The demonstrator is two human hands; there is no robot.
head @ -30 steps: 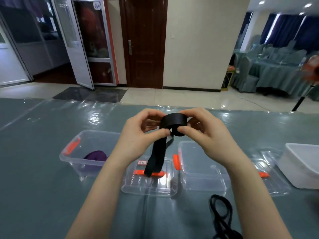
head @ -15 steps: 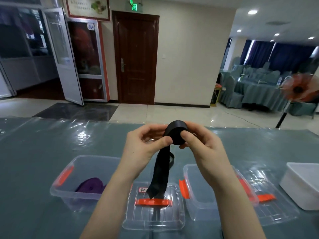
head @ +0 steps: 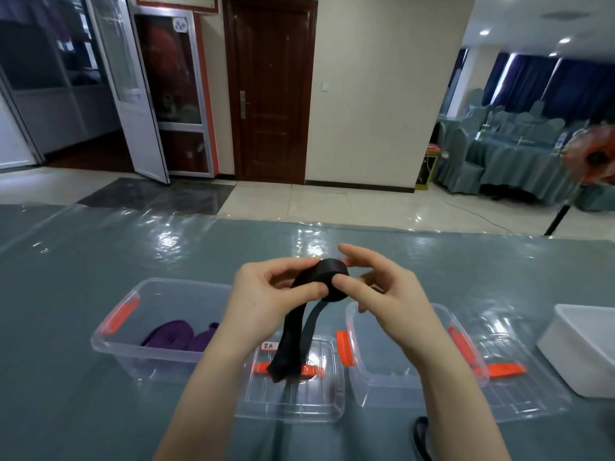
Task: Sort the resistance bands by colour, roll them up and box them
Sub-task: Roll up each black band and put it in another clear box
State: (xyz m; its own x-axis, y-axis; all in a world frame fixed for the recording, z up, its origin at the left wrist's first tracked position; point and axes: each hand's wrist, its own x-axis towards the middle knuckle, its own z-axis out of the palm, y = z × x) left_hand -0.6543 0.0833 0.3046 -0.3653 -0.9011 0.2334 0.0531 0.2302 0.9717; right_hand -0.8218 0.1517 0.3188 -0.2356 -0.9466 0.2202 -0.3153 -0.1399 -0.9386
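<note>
**Black band half rolled above the boxes**

One black resistance band (head: 327,281) was in the hands, held above the table (head: 83,261): a flat, matt strap wound at its top into a tight roll, the roll's axis pointing roughly toward the camera. Its unrolled tail hung straight down, long axis near vertical, doubled into a loop whose lower end dangled over a clear lid (head: 319,407).

The left hand (head: 266,294) pinched the strap just beside the roll between thumb and curled fingers. The right hand (head: 382,291) gripped the roll, thumb pressed on its near face, fingers bent behind it.

Two clear boxes with orange clips stood below. The left box (head: 126,331) held two rolled purple bands (head: 169,336). The right box (head: 372,377) stood beside a second lid (head: 519,397). One white tub (head: 585,347) sat at far right. Part of another black band (head: 420,439) lay at the near edge.
</note>
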